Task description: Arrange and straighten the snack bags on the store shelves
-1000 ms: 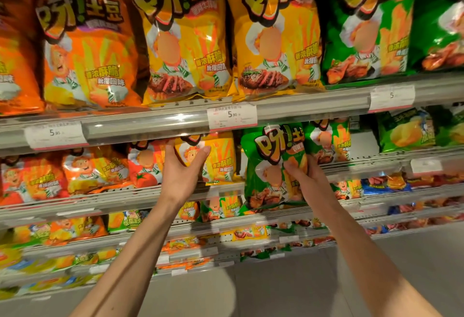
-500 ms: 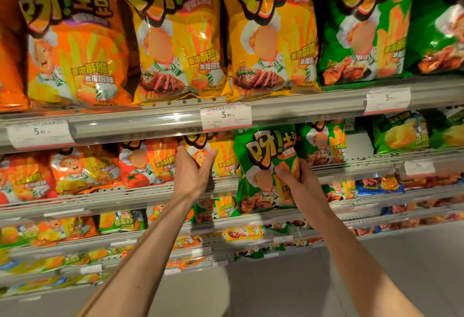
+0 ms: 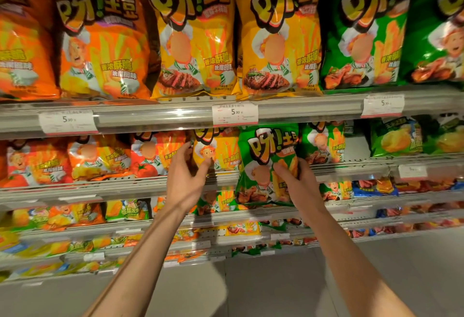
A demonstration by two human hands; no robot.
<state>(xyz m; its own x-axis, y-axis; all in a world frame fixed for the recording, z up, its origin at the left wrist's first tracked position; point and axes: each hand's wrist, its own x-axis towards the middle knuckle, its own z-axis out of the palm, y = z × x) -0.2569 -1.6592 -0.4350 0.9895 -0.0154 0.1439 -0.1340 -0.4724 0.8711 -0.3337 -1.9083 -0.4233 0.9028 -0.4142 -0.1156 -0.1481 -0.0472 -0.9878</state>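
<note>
My right hand [image 3: 300, 181] grips a small green snack bag [image 3: 263, 161] by its right side and holds it upright in front of the second shelf [image 3: 120, 186]. My left hand [image 3: 185, 178] reaches to a small yellow snack bag [image 3: 221, 153] standing on that shelf, thumb on the bag's lower front and fingers curled at its left edge. Another small green bag [image 3: 324, 145] stands on the shelf just right of the held one. Small red and orange bags [image 3: 100, 158] fill the shelf to the left.
The top shelf [image 3: 175, 113] carries large orange, yellow and green bags and three price tags [image 3: 234, 114]. Green chip bags [image 3: 395, 138] stand at the right, past a gap. Lower shelves hold several small packets. Grey floor lies below.
My left hand has closed in on the yellow bag, its thumb now on the bag's front. My right hand has kept its hold on the green bag, lifting it slightly towards the shelf.
</note>
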